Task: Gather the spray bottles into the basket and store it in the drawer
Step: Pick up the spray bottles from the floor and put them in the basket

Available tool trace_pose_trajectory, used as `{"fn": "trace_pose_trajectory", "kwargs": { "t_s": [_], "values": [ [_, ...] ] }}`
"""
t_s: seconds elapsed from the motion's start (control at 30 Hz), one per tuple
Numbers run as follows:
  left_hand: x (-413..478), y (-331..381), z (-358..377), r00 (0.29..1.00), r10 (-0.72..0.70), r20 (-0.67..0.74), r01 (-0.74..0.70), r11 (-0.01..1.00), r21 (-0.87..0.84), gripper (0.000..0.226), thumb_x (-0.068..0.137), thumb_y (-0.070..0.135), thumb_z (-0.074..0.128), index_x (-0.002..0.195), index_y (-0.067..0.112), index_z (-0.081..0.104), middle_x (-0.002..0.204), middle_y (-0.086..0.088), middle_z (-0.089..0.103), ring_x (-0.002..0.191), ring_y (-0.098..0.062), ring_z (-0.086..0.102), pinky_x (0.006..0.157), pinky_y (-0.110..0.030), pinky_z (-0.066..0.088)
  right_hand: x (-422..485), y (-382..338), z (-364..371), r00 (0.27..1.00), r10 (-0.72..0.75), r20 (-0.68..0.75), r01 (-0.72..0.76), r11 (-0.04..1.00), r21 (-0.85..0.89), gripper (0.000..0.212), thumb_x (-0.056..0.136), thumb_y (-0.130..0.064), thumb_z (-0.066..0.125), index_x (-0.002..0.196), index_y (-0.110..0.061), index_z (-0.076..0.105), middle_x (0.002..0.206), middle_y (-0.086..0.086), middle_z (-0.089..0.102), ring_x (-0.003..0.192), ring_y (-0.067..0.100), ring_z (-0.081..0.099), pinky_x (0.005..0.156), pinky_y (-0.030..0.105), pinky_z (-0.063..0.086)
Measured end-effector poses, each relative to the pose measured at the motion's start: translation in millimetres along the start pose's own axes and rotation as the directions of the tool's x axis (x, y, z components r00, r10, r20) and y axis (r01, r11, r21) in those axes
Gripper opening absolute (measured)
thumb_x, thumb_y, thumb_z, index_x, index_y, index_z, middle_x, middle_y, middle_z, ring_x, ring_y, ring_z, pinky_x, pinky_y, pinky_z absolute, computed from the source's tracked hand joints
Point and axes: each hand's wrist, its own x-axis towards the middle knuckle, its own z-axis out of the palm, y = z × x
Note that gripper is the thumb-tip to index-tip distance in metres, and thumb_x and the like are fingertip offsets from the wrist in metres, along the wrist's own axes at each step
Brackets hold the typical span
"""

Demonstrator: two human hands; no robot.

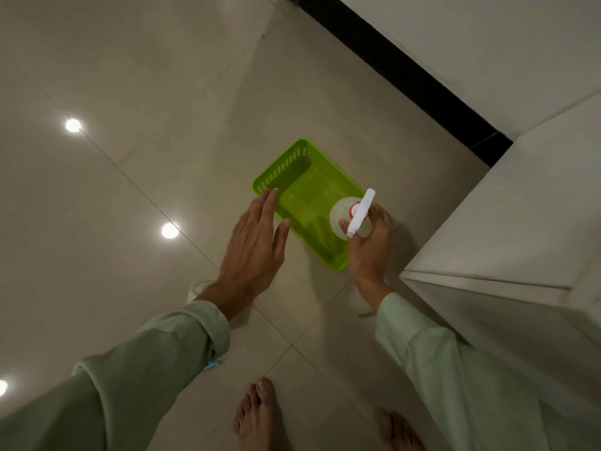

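A lime-green slotted basket lies on the tiled floor, seen from above. My right hand grips a clear spray bottle with a white trigger head and a red collar, upright over the basket's near right end. My left hand hovers flat and empty, fingers apart, over the basket's near left rim. The basket's inside looks empty apart from the held bottle. Another pale object peeks out from under my left wrist; what it is cannot be told.
White cabinet fronts stand close on the right, with a black plinth strip running behind them. My bare feet are at the bottom of the view. Glossy floor tiles reflect ceiling lights on the left.
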Motion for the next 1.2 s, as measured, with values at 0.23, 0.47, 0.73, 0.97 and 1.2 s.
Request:
{"fn": "trace_pose_trajectory", "kwargs": {
  "t_s": [0.23, 0.47, 0.73, 0.97, 1.2],
  "values": [
    [18, -7, 11, 0.998, 0.05, 0.043, -0.051, 0.998, 0.023, 0.059, 0.104, 0.04, 0.033, 0.156, 0.016, 0.019, 0.164, -0.006, 0.022, 0.15, -0.021, 0.022, 0.122, -0.034, 0.023, 6, 15, 11, 0.998, 0.021, -0.051, -0.024, 0.998, -0.059, 0.039, 0.078, -0.013, 0.081, 0.114, -0.008, 0.068, 0.117, 0.008, 0.068, 0.111, 0.026, 0.064, 0.093, 0.039, 0.051],
    [26, -7, 21, 0.996, 0.065, 0.063, -0.067, 0.997, 0.033, 0.058, 0.104, 0.038, 0.034, 0.156, 0.015, 0.02, 0.164, -0.007, 0.021, 0.151, -0.021, 0.021, 0.121, -0.035, 0.023, 13, 20, 16, 0.995, 0.024, -0.096, -0.032, 0.996, -0.086, 0.039, 0.074, -0.015, 0.084, 0.11, -0.011, 0.069, 0.109, 0.01, 0.072, 0.104, 0.03, 0.066, 0.088, 0.033, 0.048],
    [9, -3, 15, 0.997, 0.048, 0.068, -0.05, 0.998, 0.029, 0.058, 0.105, 0.038, 0.033, 0.156, 0.016, 0.018, 0.164, -0.007, 0.021, 0.15, -0.022, 0.023, 0.121, -0.036, 0.023, -4, 16, 1, 0.998, 0.047, -0.035, -0.051, 0.99, -0.135, 0.06, 0.077, -0.009, 0.08, 0.131, -0.001, 0.055, 0.131, 0.015, 0.061, 0.125, 0.031, 0.054, 0.102, 0.033, 0.041],
    [-27, 15, -13, 1.0, -0.005, 0.01, 0.005, 1.0, 0.018, 0.058, 0.105, 0.037, 0.034, 0.156, 0.015, 0.019, 0.163, -0.008, 0.022, 0.149, -0.021, 0.025, 0.122, -0.036, 0.024, -54, -19, -25, 0.995, 0.098, 0.001, -0.097, 0.992, -0.084, 0.062, 0.083, -0.003, 0.071, 0.14, -0.005, 0.049, 0.139, 0.013, 0.057, 0.127, 0.03, 0.054, 0.103, 0.035, 0.042],
    [-98, 34, -50, 0.991, -0.125, -0.049, 0.124, 0.992, -0.011, 0.058, 0.105, 0.037, 0.033, 0.156, 0.016, 0.017, 0.164, -0.006, 0.019, 0.151, -0.018, 0.02, 0.122, -0.033, 0.02, -109, -65, -58, 0.986, -0.01, 0.168, 0.025, 0.996, -0.087, 0.055, 0.084, 0.0, 0.067, 0.137, -0.005, 0.053, 0.137, 0.012, 0.057, 0.128, 0.027, 0.054, 0.108, 0.041, 0.043]
  ]
}}
